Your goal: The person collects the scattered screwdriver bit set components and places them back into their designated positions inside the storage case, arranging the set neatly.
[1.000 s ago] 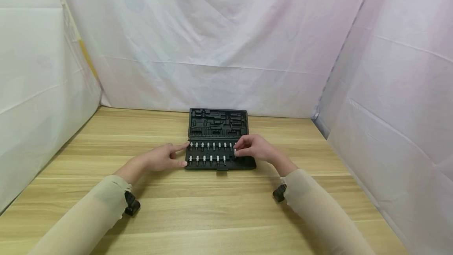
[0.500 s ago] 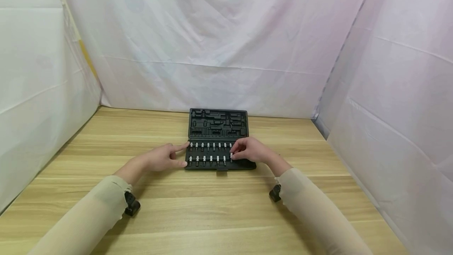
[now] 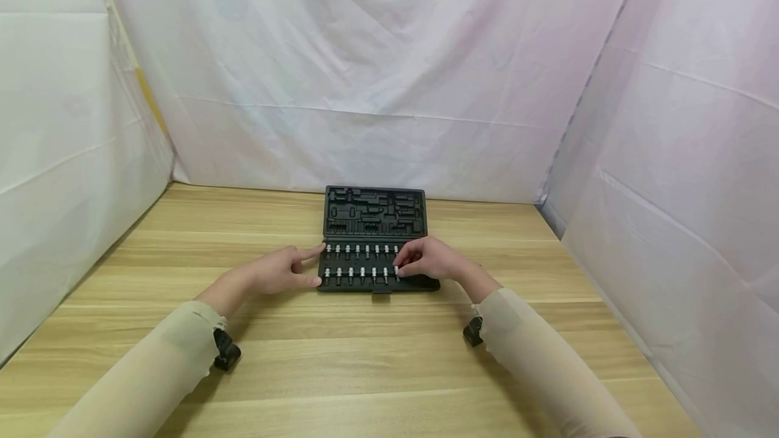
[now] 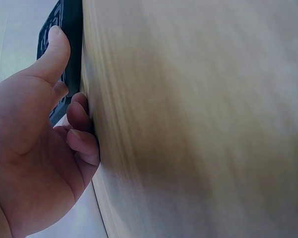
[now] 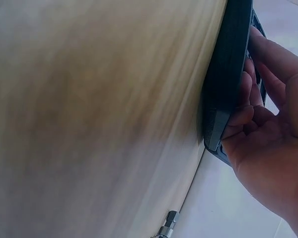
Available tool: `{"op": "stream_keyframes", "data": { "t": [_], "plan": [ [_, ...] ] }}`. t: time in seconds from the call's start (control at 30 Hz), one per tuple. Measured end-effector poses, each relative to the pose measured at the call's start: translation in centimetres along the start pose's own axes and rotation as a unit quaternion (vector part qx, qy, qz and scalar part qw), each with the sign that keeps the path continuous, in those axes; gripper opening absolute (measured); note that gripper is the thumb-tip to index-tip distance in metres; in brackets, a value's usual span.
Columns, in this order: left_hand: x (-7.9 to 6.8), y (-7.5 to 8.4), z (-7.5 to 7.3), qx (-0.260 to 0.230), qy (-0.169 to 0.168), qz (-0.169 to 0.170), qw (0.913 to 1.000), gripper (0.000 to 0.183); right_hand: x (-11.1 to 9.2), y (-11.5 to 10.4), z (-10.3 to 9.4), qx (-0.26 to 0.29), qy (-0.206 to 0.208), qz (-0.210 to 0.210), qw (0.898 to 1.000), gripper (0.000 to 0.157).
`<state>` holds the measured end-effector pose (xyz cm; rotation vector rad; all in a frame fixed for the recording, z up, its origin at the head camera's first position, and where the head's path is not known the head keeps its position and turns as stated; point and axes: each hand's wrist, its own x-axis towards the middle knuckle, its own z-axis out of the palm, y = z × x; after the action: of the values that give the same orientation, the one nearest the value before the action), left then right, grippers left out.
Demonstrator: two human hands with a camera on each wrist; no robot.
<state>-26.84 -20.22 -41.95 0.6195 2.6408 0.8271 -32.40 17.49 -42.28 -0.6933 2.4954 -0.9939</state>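
A black plastic case [image 3: 420, 282] lies open on the table, its lid [image 3: 374, 208] at the back. Two rows of silver bit sockets [image 3: 362, 273] stand in its tray. My right hand [image 3: 433, 259] pinches a bit socket [image 3: 397, 271] between thumb and fingertips at the right end of the front row. In the right wrist view the case wall and fingers hide that socket. My left hand [image 3: 281, 270] rests at the left side, straight index finger and thumb touching the case edge. Its other fingers lie loosely curled against the table in the left wrist view.
Another bit socket [image 5: 168, 224] lies loose on the table in the right wrist view. The wooden table [image 3: 341, 363] extends around the case. White cloth [image 3: 377, 73] hangs behind and at both sides. Each wrist carries a small black camera [image 3: 228, 350].
My right hand has moved slightly left and lowered the bit socket into line with the front row. The left hand and case stay put.
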Motion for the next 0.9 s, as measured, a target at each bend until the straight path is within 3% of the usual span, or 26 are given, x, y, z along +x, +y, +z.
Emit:
{"op": "stream_keyframes", "data": {
  "t": [0.3,0.57,0.9],
  "plan": [
    [0.19,-0.11,0.01,-0.003,-0.003,0.002,1.0000,0.088,-0.06,-0.06,-0.04,0.001,-0.003,0.007,1.000,0.014],
    [0.14,-0.10,-0.01,0.007,-0.003,-0.006,1.0000,0.090,0.15,-0.21,-0.09,-0.020,0.003,0.008,1.000,0.030],
    [0.12,-0.10,0.08,-0.003,-0.002,-0.004,1.0000,0.089,0.51,-0.74,-0.05,-0.031,-0.005,0.022,0.999,0.028]
  ]
}}
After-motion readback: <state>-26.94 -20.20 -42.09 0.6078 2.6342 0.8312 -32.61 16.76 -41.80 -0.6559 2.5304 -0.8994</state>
